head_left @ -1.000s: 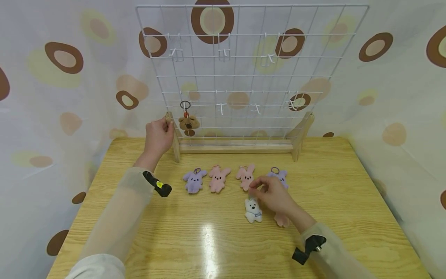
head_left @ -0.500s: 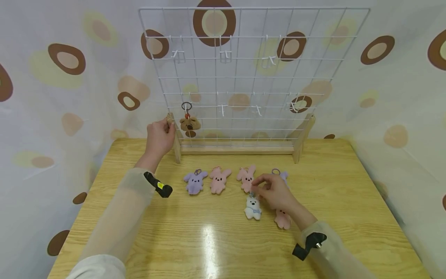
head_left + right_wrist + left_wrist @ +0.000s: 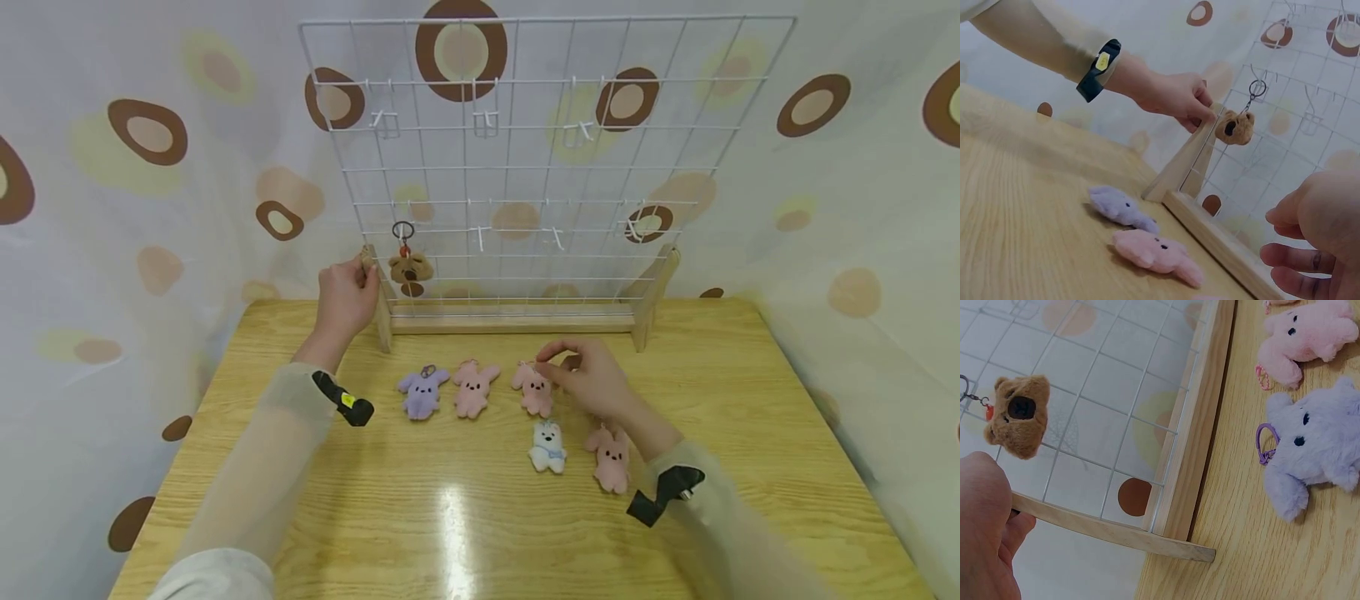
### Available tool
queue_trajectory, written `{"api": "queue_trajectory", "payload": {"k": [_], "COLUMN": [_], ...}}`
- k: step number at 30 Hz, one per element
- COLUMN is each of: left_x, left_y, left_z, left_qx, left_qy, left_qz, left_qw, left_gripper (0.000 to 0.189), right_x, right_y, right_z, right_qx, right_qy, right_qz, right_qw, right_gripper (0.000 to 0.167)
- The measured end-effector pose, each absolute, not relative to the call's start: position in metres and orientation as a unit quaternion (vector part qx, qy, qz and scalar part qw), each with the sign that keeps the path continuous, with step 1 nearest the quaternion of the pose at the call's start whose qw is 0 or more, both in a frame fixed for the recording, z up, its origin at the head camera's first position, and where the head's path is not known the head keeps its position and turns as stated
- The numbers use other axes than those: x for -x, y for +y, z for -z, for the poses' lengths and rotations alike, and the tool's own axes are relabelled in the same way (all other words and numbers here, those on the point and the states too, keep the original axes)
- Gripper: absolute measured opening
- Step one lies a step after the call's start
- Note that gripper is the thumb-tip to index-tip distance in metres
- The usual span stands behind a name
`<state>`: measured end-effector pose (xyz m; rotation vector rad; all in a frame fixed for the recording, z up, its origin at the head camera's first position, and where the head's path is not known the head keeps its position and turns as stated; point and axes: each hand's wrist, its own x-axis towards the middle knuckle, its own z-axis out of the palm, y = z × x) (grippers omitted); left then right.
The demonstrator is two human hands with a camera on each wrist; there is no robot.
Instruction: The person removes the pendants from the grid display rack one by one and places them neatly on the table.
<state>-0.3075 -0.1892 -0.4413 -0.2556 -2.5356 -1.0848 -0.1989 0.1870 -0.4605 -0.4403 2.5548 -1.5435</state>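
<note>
My left hand (image 3: 347,300) grips the top of the wooden side post (image 3: 1116,531) of a white wire grid rack (image 3: 480,167). A brown bear keychain (image 3: 411,268) hangs by its ring from a hook near that hand. My right hand (image 3: 592,379) is over the table, fingers loosely bent, fingertips at the ear of a pink bunny keychain (image 3: 536,393). In the right wrist view nothing shows between its fingers (image 3: 1300,256). A white bear keychain (image 3: 547,447) with a blue bow lies just below, beside another pink bunny keychain (image 3: 612,460).
Left of these lie a purple plush keychain (image 3: 423,393) and a pink bunny keychain (image 3: 473,390), on the wooden table (image 3: 360,500). Several white hooks (image 3: 556,237) stick out from the grid. A patterned curtain (image 3: 847,208) surrounds the table.
My right hand has let go of the white bear keychain, which now lies on the table, and moved up toward the pink bunny. My left hand stays on the post.
</note>
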Motion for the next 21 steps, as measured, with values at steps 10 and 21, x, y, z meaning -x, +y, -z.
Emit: {"api": "queue_trajectory", "payload": {"k": [10, 21], "left_x": [0.309, 0.309], "left_y": [-0.187, -0.19], "left_z": [0.444, 0.444], "left_qx": [0.078, 0.084], "left_qy": [-0.898, -0.897], "left_qz": [0.398, 0.396], "left_qw": [0.171, 0.18], "left_gripper": [0.031, 0.032], "right_x": [0.229, 0.25], "right_y": [0.167, 0.134], "right_z": [0.417, 0.394], "right_qx": [0.163, 0.193], "right_qy": [0.841, 0.822], "right_qz": [0.515, 0.535], "right_qw": [0.026, 0.025], "right_gripper": [0.019, 0.025]}}
